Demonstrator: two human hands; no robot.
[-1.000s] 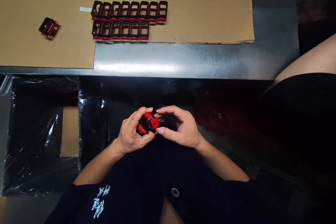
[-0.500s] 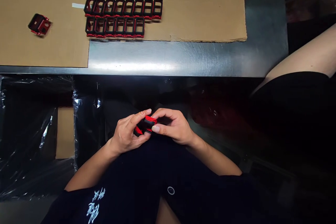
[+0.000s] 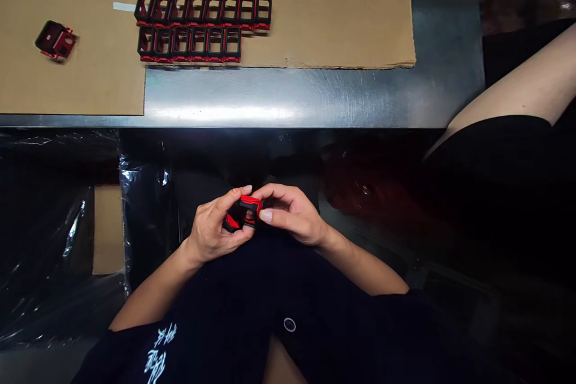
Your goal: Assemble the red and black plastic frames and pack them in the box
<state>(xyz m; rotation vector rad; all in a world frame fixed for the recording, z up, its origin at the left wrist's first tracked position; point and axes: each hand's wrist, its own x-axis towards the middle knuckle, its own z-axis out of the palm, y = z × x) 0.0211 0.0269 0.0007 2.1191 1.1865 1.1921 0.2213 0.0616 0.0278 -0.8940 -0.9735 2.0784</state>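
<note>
Fourteen red-and-black frames (image 3: 224, 10) in rows of eight and six, two loose blocks (image 3: 55, 39), apparently one held piece (image 3: 249, 204)

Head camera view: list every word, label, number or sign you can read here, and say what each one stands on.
White stylised lettering on the black shirt: too blurred to read.
White tape strip on the cardboard sheet: no text visible.
Red-and-black frames: no readable markings.
</note>
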